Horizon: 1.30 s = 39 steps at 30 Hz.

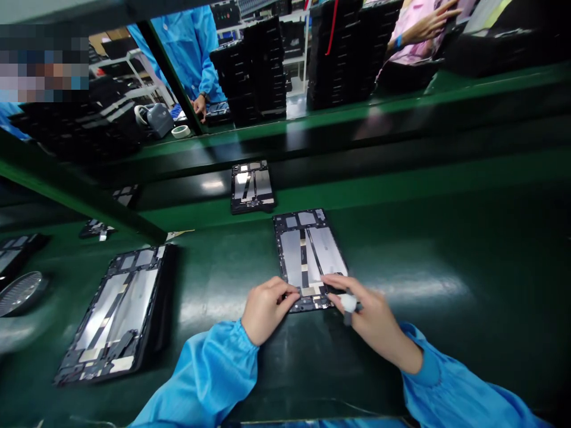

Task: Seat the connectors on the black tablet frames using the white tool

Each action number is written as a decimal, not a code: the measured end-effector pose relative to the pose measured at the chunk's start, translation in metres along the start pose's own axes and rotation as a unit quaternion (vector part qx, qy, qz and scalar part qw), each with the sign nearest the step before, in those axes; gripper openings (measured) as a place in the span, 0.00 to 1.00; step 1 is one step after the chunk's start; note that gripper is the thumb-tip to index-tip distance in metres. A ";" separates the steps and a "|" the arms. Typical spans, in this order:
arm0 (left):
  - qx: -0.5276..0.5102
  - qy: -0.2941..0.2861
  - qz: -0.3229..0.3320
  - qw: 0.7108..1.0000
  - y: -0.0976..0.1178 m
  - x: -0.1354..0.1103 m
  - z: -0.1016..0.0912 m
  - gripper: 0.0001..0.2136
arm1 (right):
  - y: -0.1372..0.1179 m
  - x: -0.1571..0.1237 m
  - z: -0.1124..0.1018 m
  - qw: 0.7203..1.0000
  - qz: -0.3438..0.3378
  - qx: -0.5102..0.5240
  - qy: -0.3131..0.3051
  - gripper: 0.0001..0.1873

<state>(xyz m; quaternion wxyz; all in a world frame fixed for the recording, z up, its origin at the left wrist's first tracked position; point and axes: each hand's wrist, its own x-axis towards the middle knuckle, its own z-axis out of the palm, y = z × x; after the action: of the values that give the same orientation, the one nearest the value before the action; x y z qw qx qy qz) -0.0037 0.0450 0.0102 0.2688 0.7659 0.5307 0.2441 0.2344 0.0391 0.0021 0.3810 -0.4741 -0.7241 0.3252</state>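
- Green matting covers the worktop (446, 285). On it, straight ahead of the person, lies an open tablet frame (310, 252), inner face up with silver plates showing.
- Frame's long axis: it runs away from the person and leans slightly left at the far end. The near short edge sits under both hands, and the far short edge is just short of the raised green rail.
- Left hand (266, 309): fingers curled, tips pressed to the near left corner of the frame. Whether they pinch anything there cannot be told.
- Right hand (372, 318): closed round a small white piece (348, 303), with the forefinger stretched leftward along the near edge of the frame.
- Reach: both hands touch the frame. The right lies further over it, and the left stays at the corner.
- Open room: bare matting spreads wide to the right of the frame and in the strip between it and the person.
- Left side: a second frame (113, 312) lies on a dark stack, well apart and tilted the other way. A metal dish (20, 291) sits beyond it at the picture's edge.
- Beyond the rail: a third frame (251, 185) lies on the dark belt, near the far end of the handled one.
- Background: tall stacks of black trays (254, 65), a tape roll (181, 131) and a co-worker in a blue coat (191, 47), all well apart from the hands.
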 end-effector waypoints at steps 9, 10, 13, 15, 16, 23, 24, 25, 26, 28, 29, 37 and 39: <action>-0.180 0.026 -0.045 0.982 0.004 -0.013 0.015 0.04 | -0.017 0.018 0.025 0.994 -0.010 0.050 -0.093 0.11; -0.209 0.022 -0.060 0.976 0.003 -0.013 0.016 0.04 | -0.017 0.018 0.026 0.995 -0.007 0.048 -0.088 0.11; -0.249 0.004 -0.082 0.965 0.002 -0.014 0.017 0.08 | -0.017 0.017 0.028 0.996 0.002 0.052 -0.072 0.11; -0.219 0.007 -0.067 0.973 0.001 -0.014 0.015 0.11 | -0.017 0.015 0.030 0.996 0.003 0.053 -0.068 0.10; -0.194 0.012 -0.053 0.980 0.001 -0.015 0.013 0.11 | -0.018 0.015 0.030 0.997 0.002 0.050 -0.067 0.09; -0.067 0.005 0.008 0.998 0.005 -0.017 0.005 0.08 | -0.020 0.016 0.027 0.996 -0.001 0.025 -0.086 0.09; -0.056 -0.003 0.008 0.998 0.006 -0.017 0.005 0.07 | -0.020 0.016 0.027 0.995 -0.005 0.024 -0.096 0.10; -0.044 -0.010 0.007 0.999 0.007 -0.017 0.004 0.06 | -0.019 0.016 0.026 0.994 -0.009 0.023 -0.105 0.11; -0.031 -0.017 0.006 0.999 0.008 -0.016 0.004 0.05 | -0.019 0.015 0.026 0.993 -0.011 0.023 -0.112 0.12; -0.001 -0.023 0.004 1.000 0.009 -0.017 0.004 0.03 | -0.018 0.015 0.027 0.993 -0.016 0.021 -0.116 0.15; 0.017 -0.021 0.008 1.000 0.010 -0.017 0.004 0.03 | -0.017 0.015 0.028 0.993 -0.019 0.019 -0.115 0.16; 0.264 0.035 0.191 0.945 0.003 -0.038 0.004 0.11 | -0.015 0.013 0.031 0.991 -0.059 -0.004 -0.118 0.26; 0.275 0.034 0.213 0.937 -0.001 -0.041 0.001 0.13 | -0.015 0.013 0.030 0.990 -0.063 -0.008 -0.123 0.27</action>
<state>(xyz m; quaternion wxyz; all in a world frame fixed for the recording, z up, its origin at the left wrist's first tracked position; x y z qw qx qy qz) -0.0167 0.0062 0.0051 -0.0286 0.8962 0.4105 0.1657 0.1984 0.0424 0.0023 0.3048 -0.3866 -0.7965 0.3509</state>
